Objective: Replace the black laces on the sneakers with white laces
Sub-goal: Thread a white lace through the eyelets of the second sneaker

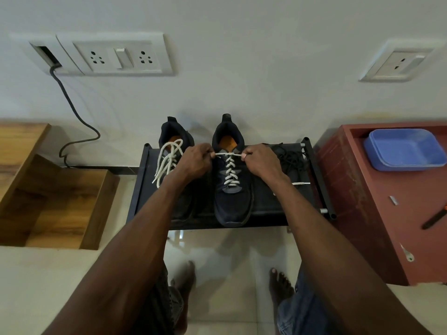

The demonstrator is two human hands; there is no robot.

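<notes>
The right sneaker (233, 189) stands on a low black rack (312, 175), directly between the two hands. The left hand (196, 160) sits just to one side of the tongue and the right hand (260, 159) just to the other, both level with the top eyelets. Each hand is closed in a pinch on one free end of the white lace (230, 169). The short span of lace between the pinches runs taut and crosswise, at a right angle to the shoe. The long axis of the shoe runs straight away from the person: toe toward the person, heel and collar toward the wall. The lace crossings climb that axis from the toe end up to the hands, and the eyelets that show all appear filled. Judged from this, the step in hand is the final tightening or the start of a knot, and it calls for an even outward pull, since both hands are equally near. The left sneaker (177, 165) stands parallel, just outside the left hand and partly hidden by it, already carrying a tied white lace. The removed black laces (291, 157) lie in a loose heap on the rack, just beyond the right hand. A further white lace tip (301, 183) shows below the right wrist.
</notes>
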